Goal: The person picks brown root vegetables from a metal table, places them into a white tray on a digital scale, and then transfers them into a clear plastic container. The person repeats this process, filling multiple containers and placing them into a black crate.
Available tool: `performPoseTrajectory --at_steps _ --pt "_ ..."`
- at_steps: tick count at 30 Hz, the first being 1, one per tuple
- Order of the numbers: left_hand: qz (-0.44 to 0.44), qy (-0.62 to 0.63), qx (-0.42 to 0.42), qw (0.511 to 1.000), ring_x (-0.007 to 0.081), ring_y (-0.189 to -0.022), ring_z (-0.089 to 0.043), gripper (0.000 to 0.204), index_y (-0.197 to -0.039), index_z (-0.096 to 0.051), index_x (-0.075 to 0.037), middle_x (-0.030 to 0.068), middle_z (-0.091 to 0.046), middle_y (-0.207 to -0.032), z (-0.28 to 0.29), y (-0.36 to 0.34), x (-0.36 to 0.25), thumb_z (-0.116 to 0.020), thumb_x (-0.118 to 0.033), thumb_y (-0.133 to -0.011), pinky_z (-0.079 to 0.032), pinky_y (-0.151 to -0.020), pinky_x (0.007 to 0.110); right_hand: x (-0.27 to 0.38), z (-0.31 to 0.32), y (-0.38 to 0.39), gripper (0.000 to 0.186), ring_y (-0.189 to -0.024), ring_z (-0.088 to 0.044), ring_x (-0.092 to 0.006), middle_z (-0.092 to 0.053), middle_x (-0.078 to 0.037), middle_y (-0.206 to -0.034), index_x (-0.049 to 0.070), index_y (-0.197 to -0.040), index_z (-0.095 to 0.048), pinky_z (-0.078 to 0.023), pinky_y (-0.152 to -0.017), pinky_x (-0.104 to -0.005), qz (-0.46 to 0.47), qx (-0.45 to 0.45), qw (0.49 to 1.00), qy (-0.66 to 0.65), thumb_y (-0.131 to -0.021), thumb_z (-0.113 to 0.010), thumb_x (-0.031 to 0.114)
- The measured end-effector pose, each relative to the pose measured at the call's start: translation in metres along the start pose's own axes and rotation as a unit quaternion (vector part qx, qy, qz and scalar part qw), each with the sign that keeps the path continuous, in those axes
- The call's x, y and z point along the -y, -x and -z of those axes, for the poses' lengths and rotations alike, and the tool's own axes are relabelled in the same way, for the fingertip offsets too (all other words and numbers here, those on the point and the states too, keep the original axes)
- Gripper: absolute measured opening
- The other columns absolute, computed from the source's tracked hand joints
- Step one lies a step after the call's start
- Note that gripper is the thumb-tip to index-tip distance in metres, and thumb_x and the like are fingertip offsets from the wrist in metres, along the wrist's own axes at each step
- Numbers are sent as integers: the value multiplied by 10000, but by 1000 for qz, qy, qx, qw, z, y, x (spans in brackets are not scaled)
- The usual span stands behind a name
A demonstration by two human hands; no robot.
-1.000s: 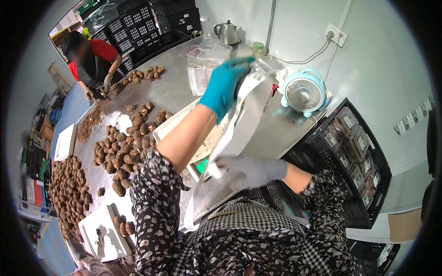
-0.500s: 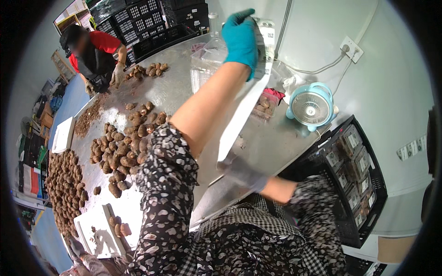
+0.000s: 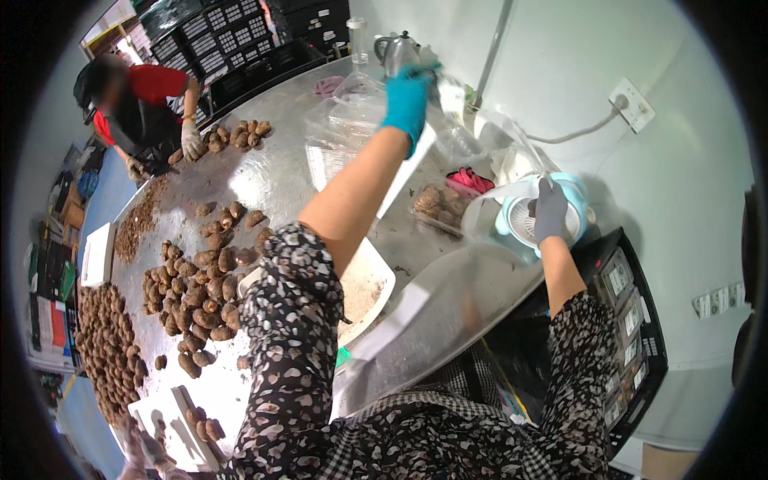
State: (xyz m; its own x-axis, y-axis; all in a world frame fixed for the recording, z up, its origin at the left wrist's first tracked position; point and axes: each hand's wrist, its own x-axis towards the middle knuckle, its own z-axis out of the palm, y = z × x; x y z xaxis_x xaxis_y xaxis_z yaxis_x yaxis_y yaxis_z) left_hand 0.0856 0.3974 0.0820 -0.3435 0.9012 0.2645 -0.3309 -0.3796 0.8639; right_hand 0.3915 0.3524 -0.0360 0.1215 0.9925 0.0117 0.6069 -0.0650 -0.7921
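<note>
My left hand (image 3: 406, 110), in a teal glove, is raised over the back of the steel table, closed on a white label strip (image 3: 408, 166) that hangs down in loops. My right hand (image 3: 549, 210), in a grey glove, grips another stretch of the strip in front of a light-blue round appliance (image 3: 580, 192) with a grille. Between my hands are clear plastic packaging (image 3: 336, 120) and a clear box of brown tubers (image 3: 437, 204) beside a red-pink cloth (image 3: 468, 180). A white tray (image 3: 370, 308) of light crumbs lies below my left forearm, partly hidden.
Piles of tubers (image 3: 196, 304) cover the table's left. A co-worker (image 3: 140, 108) in red handles tubers at the far left; another person's hands (image 3: 140, 448) are at lower left, by a white board (image 3: 160, 416). A kettle (image 3: 400, 54) stands behind. A black crate (image 3: 652, 352) of packs is at right.
My right hand has moved up and to the right, from the table's front edge to the blue appliance, drawing the strip along. My left hand rose, then came somewhat lower and leftward.
</note>
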Motion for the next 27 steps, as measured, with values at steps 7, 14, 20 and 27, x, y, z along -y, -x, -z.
performPoseTrajectory --at_steps 7,14,20,27 --pt "187 -324 91 923 323 -941 -623 377 -1105 -587 25 226 -638 -978 35 58 106 -606 -128 -761 -491 -799 359 35 -76 78 307 -750 -636 -280 -655 -150 -838 6 -897 -651 -512 -696 -391 198 648 537 503 -728 -583 253" --pt "82 -539 239 803 372 -1027 -568 444 -1228 -511 -52 218 -581 -1135 101 121 30 -601 -231 -831 -473 -845 410 199 -104 13 409 -900 -619 -262 -648 -141 -1013 13 -1016 -647 -485 -810 -341 266 594 748 129 -849 -550 374" --pt "72 -412 190 888 258 -1020 -600 317 -1191 -559 -45 135 -630 -1089 175 207 -90 -547 -182 -905 -472 -867 349 240 -217 -26 343 -904 -608 -285 -631 -162 -1008 48 -964 -623 -471 -802 -380 433 239 843 213 -845 -555 362" --pt "189 -217 -262 921 167 -879 -609 253 -1119 -590 -11 82 -644 -994 339 356 -163 -543 -155 -916 -487 -794 300 276 -223 -47 264 -818 -613 -318 -643 -148 -921 51 -982 -611 -474 -726 -393 491 65 860 123 -909 -458 254"
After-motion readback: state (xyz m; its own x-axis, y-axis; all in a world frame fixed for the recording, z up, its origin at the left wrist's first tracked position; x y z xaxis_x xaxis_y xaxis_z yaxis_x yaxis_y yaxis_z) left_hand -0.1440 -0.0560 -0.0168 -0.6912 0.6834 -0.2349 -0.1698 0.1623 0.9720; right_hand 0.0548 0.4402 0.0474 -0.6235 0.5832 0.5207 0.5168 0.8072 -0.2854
